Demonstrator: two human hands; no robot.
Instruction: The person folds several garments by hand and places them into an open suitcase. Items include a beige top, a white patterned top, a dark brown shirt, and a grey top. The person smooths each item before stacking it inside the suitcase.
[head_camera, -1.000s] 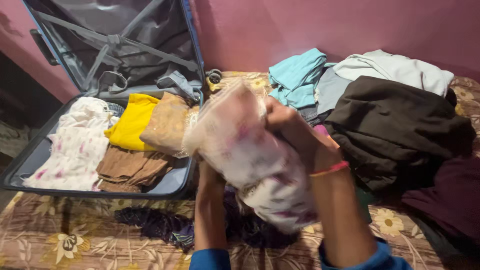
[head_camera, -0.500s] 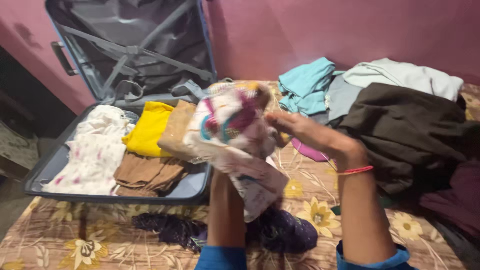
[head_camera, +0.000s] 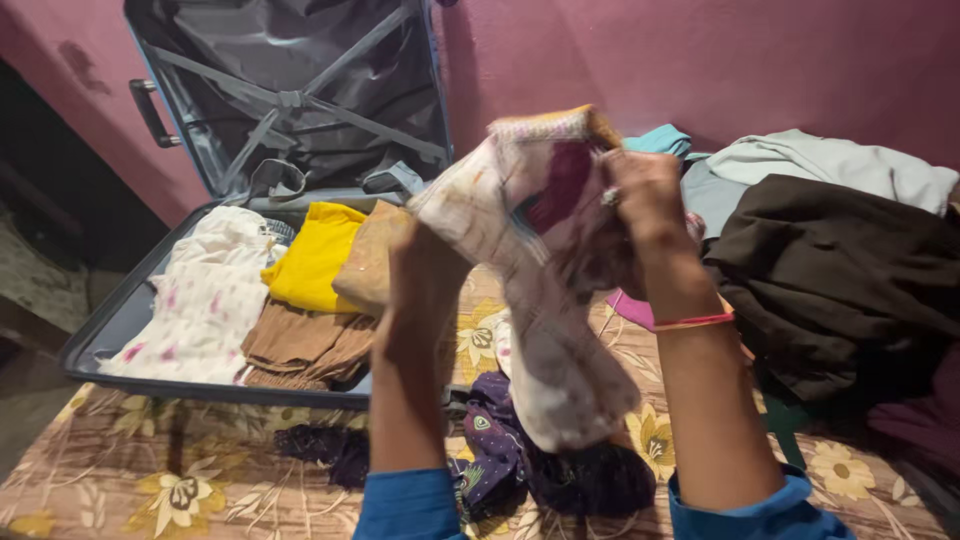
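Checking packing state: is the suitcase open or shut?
Open. The suitcase lies flat with its lid propped against the wall, straps showing; folded clothes sit in the lower half.

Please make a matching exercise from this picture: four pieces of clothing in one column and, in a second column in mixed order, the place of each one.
Things:
1. yellow garment
2. dark brown garment
3. floral cloth
4. dark purple cloth

Places:
A. held up in both hands
B. on the bed cover, below the hands
C. folded inside the open suitcase
D. on the pile at the right

Pairs: 1-C, 2-D, 3-A, 4-B
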